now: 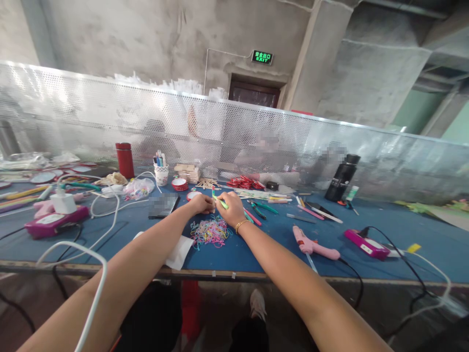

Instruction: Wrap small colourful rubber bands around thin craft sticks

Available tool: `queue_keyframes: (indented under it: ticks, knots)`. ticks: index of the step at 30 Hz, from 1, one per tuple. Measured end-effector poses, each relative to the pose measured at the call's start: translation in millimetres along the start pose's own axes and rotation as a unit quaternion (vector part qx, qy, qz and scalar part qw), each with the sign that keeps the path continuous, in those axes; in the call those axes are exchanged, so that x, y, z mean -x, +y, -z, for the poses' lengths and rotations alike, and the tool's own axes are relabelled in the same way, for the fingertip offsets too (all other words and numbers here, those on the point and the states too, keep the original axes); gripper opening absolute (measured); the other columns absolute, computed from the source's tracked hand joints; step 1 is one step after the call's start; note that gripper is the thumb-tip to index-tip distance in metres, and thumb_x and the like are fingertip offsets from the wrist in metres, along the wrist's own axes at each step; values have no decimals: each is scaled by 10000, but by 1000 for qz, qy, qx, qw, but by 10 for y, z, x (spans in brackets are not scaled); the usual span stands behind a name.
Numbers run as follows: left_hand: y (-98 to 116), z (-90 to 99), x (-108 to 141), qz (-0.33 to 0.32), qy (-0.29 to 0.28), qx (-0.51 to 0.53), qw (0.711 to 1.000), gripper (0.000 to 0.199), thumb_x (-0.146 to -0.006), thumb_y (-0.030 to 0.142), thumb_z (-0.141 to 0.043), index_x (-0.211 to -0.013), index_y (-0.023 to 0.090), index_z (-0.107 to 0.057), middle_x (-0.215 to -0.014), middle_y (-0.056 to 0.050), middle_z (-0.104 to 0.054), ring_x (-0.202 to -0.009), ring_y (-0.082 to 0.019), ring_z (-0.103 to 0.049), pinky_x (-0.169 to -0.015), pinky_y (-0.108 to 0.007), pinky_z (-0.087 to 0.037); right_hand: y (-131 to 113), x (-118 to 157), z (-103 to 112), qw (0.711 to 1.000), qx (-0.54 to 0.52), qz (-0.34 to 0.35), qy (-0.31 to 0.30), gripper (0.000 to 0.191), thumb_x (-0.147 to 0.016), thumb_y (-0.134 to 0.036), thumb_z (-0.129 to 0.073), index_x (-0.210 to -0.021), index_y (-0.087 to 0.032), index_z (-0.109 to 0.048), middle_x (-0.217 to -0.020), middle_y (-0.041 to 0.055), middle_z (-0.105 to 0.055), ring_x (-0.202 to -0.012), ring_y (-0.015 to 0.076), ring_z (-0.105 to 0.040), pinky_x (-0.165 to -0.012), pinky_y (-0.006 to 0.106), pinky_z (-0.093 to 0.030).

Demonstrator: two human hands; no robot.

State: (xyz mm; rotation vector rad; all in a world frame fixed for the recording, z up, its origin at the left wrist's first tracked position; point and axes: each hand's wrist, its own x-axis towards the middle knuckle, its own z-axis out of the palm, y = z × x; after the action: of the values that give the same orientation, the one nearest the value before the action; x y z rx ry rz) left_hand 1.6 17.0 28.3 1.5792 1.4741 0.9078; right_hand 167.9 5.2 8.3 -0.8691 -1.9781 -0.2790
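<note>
My right hand is closed around a slim light-green tool, perhaps a cutter or a pen; I cannot tell which. Close beside it, my left hand has its fingers pinched at a small pale piece under the tool's end. A short upright strip, red and green, shows just beyond the fingertips. Between my forearms lies a loose pile of colourful rubber bands. A white sheet is partly covered by my left forearm.
To the right are a pink glue gun, a magenta power strip, pliers and a black bottle. At left stand a red flask, a pen cup and another power strip with trailing white cables. A perforated metal screen runs behind.
</note>
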Motion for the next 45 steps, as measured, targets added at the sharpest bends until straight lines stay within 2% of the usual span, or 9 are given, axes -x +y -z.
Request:
queue_keyframes:
  ticks: [8,14,20,27,35,41,45]
  knots:
    - [0,0,-5,-1,-4,4,1000,104,-654,111,-719,-616,144,-627,-547,18,-620,-543,-87,-591,-535,-169,-484,3,-6,8,1000,10,-1,2,83,-857,-284,-557,-836,-220,-605,-782,24,-607,-838,188,-524,-780,289,-361]
    - [3,3,0,-14,-13,4,1000,142,-638,148,-750,-585,138,-619,-565,13,-632,-517,-70,-559,-515,-160,-471,26,-9,27,998,46,-31,17,108,-861,-277,-546,-797,-209,-600,-741,28,-598,-800,188,-519,-759,296,-341]
    - [-4,1,-9,-3,-4,1,1000,196,-593,190,-799,-593,139,-609,-552,16,-623,-540,-88,-583,-546,-186,-486,22,-3,10,1000,22,0,7,102,-863,-279,-543,-825,-210,-607,-781,25,-611,-833,181,-525,-788,285,-345]
    - [1,8,-2,-14,-17,-1,1000,200,-599,203,-794,-569,144,-605,-572,18,-642,-542,-87,-581,-520,-170,-472,35,-4,22,999,43,-24,15,108,-857,-280,-550,-798,-209,-605,-747,26,-604,-805,184,-521,-767,287,-336]
    - [-16,0,-22,-2,-6,4,1000,195,-598,191,-799,-583,150,-609,-573,17,-640,-601,-113,-621,-562,-186,-494,13,5,7,1000,27,-1,16,95,-860,-281,-557,-822,-209,-606,-774,20,-600,-832,176,-523,-791,287,-335]
    - [-19,9,-24,-12,-13,-2,1000,191,-612,177,-784,-571,137,-602,-576,11,-645,-535,-84,-578,-517,-171,-475,31,1,3,999,42,-19,16,122,-874,-292,-537,-816,-209,-605,-756,26,-598,-813,183,-515,-775,294,-331]
    - [-53,10,-57,-12,-12,1,1000,172,-607,196,-791,-598,147,-627,-572,16,-641,-572,-95,-604,-540,-171,-485,24,-1,-1,999,31,-4,15,121,-881,-301,-535,-845,-209,-605,-786,30,-611,-837,185,-519,-797,296,-335]
